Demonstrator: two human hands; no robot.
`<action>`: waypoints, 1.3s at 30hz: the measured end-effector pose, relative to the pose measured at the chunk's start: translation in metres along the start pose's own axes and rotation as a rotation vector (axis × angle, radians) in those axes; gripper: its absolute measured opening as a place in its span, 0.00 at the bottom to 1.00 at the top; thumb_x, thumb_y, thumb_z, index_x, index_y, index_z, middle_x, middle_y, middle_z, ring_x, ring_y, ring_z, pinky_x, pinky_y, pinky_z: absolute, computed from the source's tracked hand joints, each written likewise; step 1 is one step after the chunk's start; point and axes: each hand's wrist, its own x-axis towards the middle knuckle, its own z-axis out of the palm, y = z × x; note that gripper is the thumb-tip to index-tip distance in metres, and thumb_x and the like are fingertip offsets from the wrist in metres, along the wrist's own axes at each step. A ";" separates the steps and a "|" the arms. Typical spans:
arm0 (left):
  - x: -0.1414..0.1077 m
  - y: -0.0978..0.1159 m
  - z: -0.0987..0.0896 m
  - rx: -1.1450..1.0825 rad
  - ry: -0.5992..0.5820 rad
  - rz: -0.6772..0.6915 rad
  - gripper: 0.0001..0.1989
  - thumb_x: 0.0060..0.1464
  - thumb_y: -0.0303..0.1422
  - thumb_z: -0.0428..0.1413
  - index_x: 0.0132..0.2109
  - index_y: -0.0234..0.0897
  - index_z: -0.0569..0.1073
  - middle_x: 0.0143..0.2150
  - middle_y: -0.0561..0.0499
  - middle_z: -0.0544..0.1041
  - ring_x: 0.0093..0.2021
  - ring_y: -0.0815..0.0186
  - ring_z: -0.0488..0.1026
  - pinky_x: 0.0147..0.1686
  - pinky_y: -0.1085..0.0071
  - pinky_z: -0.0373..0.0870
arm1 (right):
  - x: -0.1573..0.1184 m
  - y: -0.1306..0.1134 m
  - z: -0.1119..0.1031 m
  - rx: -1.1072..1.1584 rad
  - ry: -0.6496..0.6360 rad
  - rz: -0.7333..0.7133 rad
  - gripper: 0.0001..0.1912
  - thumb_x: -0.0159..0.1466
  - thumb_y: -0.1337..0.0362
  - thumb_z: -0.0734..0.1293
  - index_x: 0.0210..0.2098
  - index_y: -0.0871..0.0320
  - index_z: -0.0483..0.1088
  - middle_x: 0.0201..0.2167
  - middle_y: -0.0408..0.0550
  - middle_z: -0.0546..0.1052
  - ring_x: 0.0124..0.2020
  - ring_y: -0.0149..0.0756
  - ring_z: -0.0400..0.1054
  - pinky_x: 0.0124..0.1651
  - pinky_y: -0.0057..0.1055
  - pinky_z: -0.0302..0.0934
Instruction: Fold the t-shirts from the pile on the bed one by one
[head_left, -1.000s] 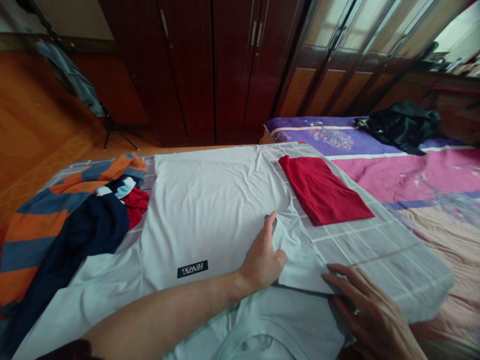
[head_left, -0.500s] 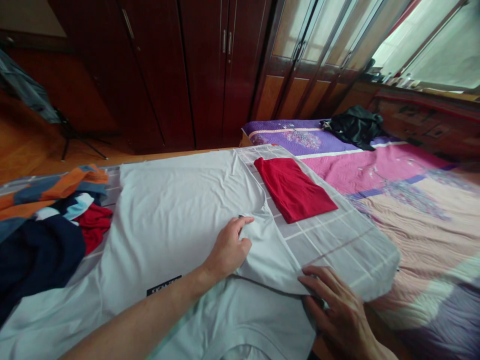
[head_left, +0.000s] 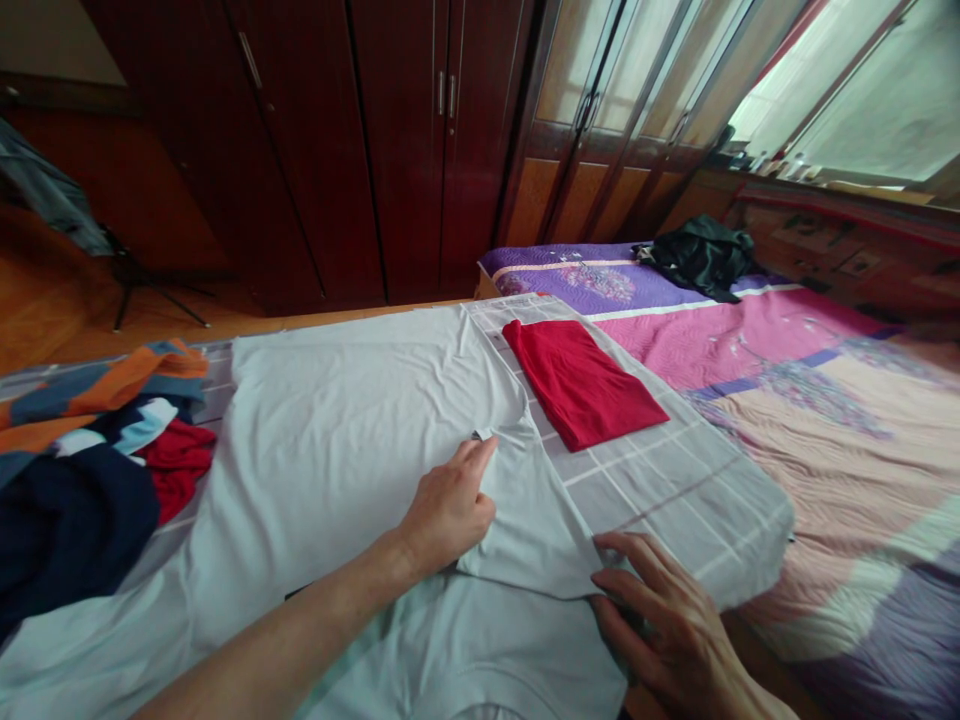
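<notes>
A large white T-shirt [head_left: 352,420] lies spread over the bed, its neckline toward me and a sleeve folded inward on the right. My left hand [head_left: 450,505] rests on the shirt near the folded part, index finger stretched out, the other fingers partly hidden. At the sleeve's outer edge, my right hand [head_left: 660,610] touches the fabric with its fingers apart. My left forearm covers most of a dark printed label on the shirt. Beyond the sleeve lies a folded red garment [head_left: 581,385].
A heap of clothes [head_left: 82,500] in navy, orange and red lies left of the shirt. Under everything is a grey checked sheet [head_left: 705,500]. To the right stands a bed with a colourful quilt [head_left: 817,420] and a black garment [head_left: 701,255]. Dark red wardrobes [head_left: 405,150] line the back.
My right hand's fingers have loosened and spread at the sleeve edge. My left hand has barely shifted on the shirt. The view has tilted slightly.
</notes>
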 end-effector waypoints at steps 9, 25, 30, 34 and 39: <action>0.000 -0.003 0.004 0.075 -0.018 0.016 0.36 0.46 0.20 0.44 0.65 0.33 0.55 0.64 0.45 0.60 0.59 0.62 0.64 0.57 0.68 0.62 | 0.001 -0.008 -0.010 0.005 -0.065 -0.013 0.06 0.58 0.66 0.66 0.36 0.52 0.72 0.48 0.53 0.72 0.45 0.44 0.68 0.41 0.39 0.68; 0.000 -0.004 0.004 0.120 -0.018 0.009 0.35 0.47 0.20 0.45 0.64 0.35 0.56 0.64 0.47 0.61 0.58 0.62 0.66 0.54 0.68 0.64 | -0.021 -0.011 -0.008 0.003 0.088 -0.051 0.11 0.57 0.73 0.64 0.40 0.57 0.71 0.41 0.54 0.75 0.47 0.44 0.67 0.43 0.40 0.68; -0.002 -0.002 0.003 0.113 -0.032 0.036 0.34 0.47 0.20 0.45 0.64 0.36 0.57 0.63 0.47 0.62 0.58 0.62 0.66 0.54 0.69 0.65 | -0.019 -0.008 -0.008 -0.030 0.073 -0.019 0.07 0.58 0.72 0.64 0.35 0.57 0.71 0.41 0.53 0.74 0.47 0.44 0.67 0.44 0.40 0.67; -0.004 -0.001 0.006 0.097 -0.053 0.083 0.34 0.47 0.20 0.44 0.63 0.34 0.58 0.63 0.47 0.62 0.58 0.62 0.66 0.55 0.69 0.64 | -0.019 -0.002 -0.009 -0.033 0.069 0.018 0.05 0.58 0.73 0.64 0.32 0.57 0.69 0.41 0.53 0.73 0.46 0.43 0.67 0.44 0.40 0.66; -0.006 0.001 0.006 0.169 -0.052 0.103 0.33 0.48 0.20 0.46 0.63 0.36 0.58 0.58 0.45 0.66 0.51 0.62 0.71 0.48 0.69 0.69 | -0.017 0.000 -0.007 -0.020 0.113 0.032 0.04 0.59 0.72 0.63 0.30 0.57 0.68 0.40 0.53 0.73 0.45 0.43 0.66 0.41 0.40 0.66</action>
